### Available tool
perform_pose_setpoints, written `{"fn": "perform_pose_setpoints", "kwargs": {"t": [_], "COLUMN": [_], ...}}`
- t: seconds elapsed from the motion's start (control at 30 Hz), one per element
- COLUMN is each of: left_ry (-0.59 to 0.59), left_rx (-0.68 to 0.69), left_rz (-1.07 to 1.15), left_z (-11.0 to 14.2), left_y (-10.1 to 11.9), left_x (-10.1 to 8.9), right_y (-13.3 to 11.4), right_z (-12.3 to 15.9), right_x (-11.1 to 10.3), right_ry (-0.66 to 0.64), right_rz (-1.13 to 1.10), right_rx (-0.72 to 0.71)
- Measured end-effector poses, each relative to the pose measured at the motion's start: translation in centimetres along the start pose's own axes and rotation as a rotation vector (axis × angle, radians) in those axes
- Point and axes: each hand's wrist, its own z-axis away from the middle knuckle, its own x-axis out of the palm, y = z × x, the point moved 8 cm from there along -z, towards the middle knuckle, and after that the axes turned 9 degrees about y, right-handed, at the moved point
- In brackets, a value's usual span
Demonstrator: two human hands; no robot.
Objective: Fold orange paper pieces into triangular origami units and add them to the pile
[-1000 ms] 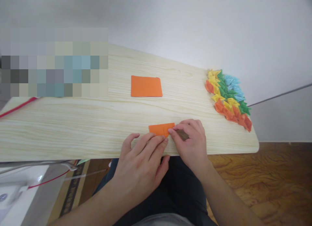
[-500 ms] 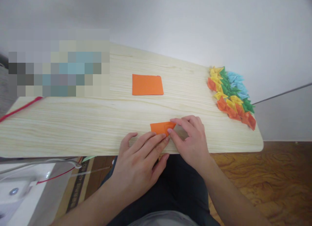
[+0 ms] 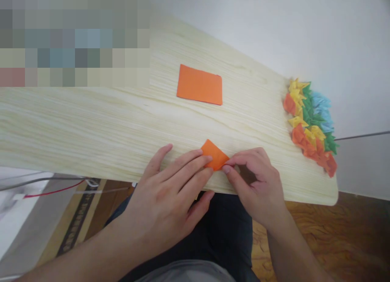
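flatly, left hand spread wide over orange paper, right hand pinching its corner.

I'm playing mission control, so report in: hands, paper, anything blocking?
Left hand pressing orange paper. Right hand pinching its corner. Folded shapes off right, nothing blocking.

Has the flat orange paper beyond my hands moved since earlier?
No: the flat orange paper keeps its spot against the grain of the tabletop; the camera swung.
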Motion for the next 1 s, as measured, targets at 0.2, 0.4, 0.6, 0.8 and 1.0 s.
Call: {"fn": "perform_pose_setpoints", "kwargs": {"t": [0.2, 0.4, 0.6, 0.8, 1.0], "left_ry": [0.008, 0.015, 0.013, 0.025, 0.013], "left_rx": [0.013, 0.031, 0.052, 0.049, 0.066], "left_rz": [-0.005, -0.013, -0.013, -0.021, -0.02], "left_z": [0.12, 0.29, 0.23, 0.14, 0.05], "left_y": [-0.25, -0.19, -0.34, -0.39, -0.23], "left_x": [-0.12, -0.21, -0.01, 0.17, 0.2], "right_y": [-0.05, -0.02, 0.02, 0.28, 0.39], "right_z": [-0.36, -0.3, -0.45, -0.7, -0.79], "right_x": [0.76, 0.89, 0.87, 0.99, 0.98], "right_ry": [0.019, 0.01, 0.002, -0.014, -0.015], "right_rz": [0.126, 0.144, 0.148, 0.135, 0.124], "right_rx": [0.017, 0.041, 0.056, 0.063, 0.067]}}
